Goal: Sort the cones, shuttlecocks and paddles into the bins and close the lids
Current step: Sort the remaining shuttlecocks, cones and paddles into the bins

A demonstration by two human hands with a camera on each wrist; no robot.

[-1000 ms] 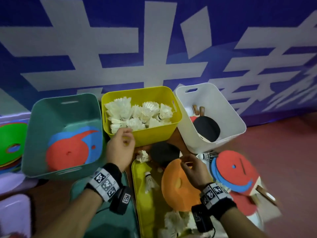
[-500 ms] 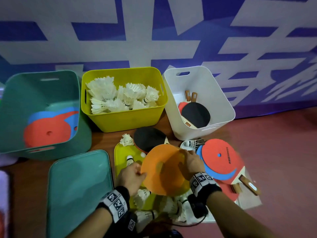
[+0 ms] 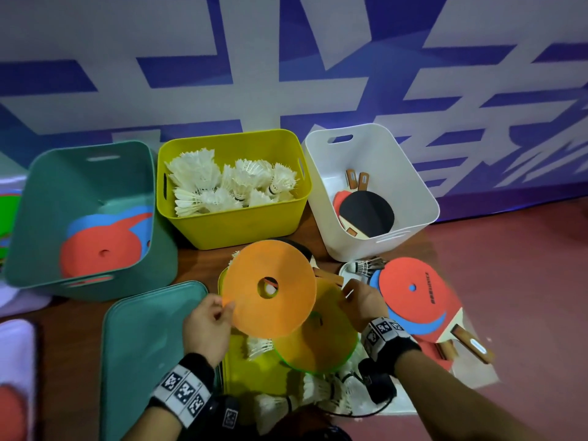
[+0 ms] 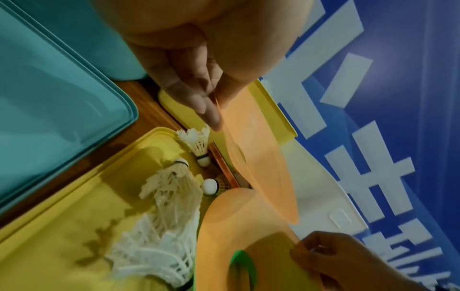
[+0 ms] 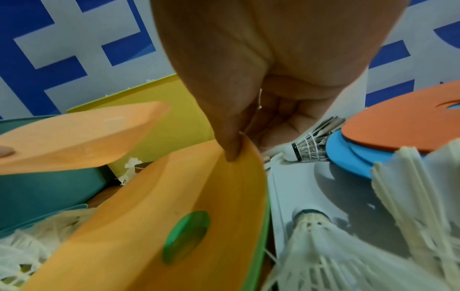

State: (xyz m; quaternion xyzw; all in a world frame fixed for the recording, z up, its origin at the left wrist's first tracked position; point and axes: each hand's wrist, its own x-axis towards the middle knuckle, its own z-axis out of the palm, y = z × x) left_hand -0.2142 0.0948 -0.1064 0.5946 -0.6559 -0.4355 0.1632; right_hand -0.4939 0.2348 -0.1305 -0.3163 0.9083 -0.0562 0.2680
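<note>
Black wristbands (image 3: 393, 340) (checkered marker tags), bare forearms

Green cone (image 3: 315, 366): only rim and hole patch show beneath yellow cone (image 3: 327, 332) | black paddle (image 3: 299, 246): mostly hidden behind orange cone (image 3: 270, 288) | lower shuttlecocks (image 3: 273, 405): blurred, count indeterminable | green lid (image 3: 143, 345): cut by bottom edge.
</note>
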